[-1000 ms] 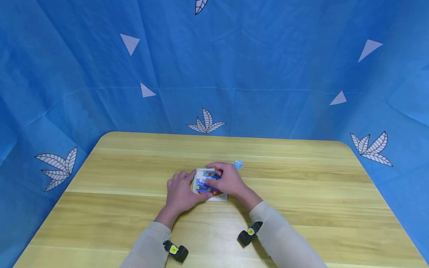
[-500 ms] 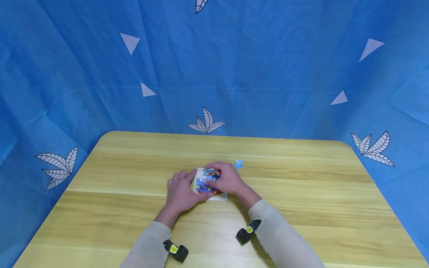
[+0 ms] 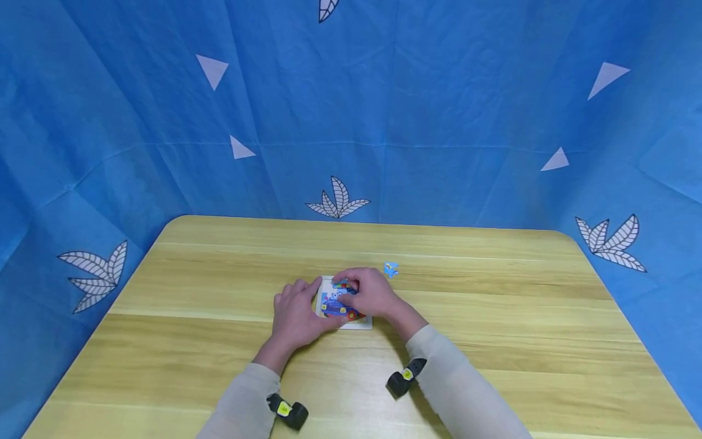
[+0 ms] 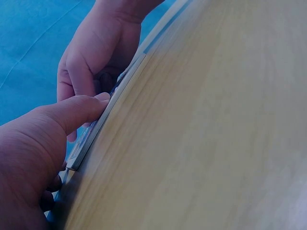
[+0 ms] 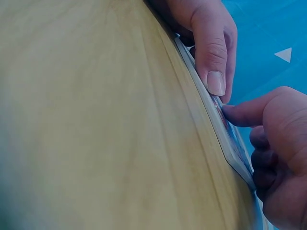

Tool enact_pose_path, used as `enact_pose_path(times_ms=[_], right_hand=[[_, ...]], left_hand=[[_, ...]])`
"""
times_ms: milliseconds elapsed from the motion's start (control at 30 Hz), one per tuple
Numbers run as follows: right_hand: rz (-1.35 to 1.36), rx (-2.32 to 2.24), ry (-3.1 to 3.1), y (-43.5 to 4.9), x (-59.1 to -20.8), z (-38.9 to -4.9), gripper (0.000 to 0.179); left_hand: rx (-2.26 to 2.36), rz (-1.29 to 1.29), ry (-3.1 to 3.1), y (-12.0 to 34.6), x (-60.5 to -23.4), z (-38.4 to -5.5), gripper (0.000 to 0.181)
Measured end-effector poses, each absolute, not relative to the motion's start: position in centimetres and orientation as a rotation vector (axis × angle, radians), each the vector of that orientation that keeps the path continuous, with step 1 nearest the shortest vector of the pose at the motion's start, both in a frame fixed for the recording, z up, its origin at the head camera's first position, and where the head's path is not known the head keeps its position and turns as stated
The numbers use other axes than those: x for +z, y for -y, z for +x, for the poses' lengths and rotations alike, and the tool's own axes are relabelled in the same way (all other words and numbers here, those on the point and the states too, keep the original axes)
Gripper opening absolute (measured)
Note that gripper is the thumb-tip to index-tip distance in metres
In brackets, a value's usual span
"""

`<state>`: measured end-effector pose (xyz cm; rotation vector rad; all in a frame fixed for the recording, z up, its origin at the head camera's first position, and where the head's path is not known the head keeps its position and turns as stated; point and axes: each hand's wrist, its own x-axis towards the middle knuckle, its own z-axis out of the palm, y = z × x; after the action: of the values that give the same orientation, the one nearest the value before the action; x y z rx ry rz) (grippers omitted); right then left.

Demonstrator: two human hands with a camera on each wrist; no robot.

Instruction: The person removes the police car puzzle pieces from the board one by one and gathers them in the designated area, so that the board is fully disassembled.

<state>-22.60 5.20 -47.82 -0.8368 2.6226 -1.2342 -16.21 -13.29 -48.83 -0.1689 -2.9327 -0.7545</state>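
A small jigsaw puzzle in a white frame (image 3: pixel 359 326) lies flat on the table, showing a blue car with eyes and red wheels. My left hand (image 3: pixel 296 311) holds the frame at its left side, thumb over the front edge and a fingertip at the far left corner. My right hand (image 3: pixel 375 296) bends over the right half, thumb and index finger pinching a puzzle piece at the picture; the hand hides most of that piece. In the right wrist view, my left thumb (image 5: pixel 215 62) presses at the frame's near edge, close to the right thumb.
A loose light-blue puzzle piece (image 3: pixel 390 269) lies just beyond my right hand. The wooden table (image 3: pixel 493 292) has rounded far corners. A blue cloth (image 3: pixel 439 110) with white leaves and triangles hangs behind and beside it. Each wrist wears a black camera (image 3: pixel 398 384).
The right thumb and index finger have shifted slightly over the picture, and the right wrist has moved a little left. The left hand and the loose piece stay where they were.
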Motion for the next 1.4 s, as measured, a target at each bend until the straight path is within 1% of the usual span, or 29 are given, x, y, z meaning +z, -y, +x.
enact_pose_path(times_ms=[433,733,1133,1400], right_hand=[[-0.827,-1.267,-2.625,-5.4,-47.9,-22.6,0.033],[-0.895,-1.157,-2.599,-5.4,-47.0,-22.7,0.027],[-0.826,-1.05,-2.611,-4.9,-46.8,-22.8,0.02],[-0.793,-1.078,-2.61,-4.9,-46.6,-22.6,0.021]], left_hand=[[-0.746,-0.169,2.935,13.3,-48.9,-16.2,0.108],[-0.754,-0.171,2.928,13.3,-48.9,-16.2,0.108],[-0.737,-0.172,2.936,13.3,-48.9,-16.0,0.104],[-0.741,-0.175,2.928,13.3,-49.0,-16.1,0.106]])
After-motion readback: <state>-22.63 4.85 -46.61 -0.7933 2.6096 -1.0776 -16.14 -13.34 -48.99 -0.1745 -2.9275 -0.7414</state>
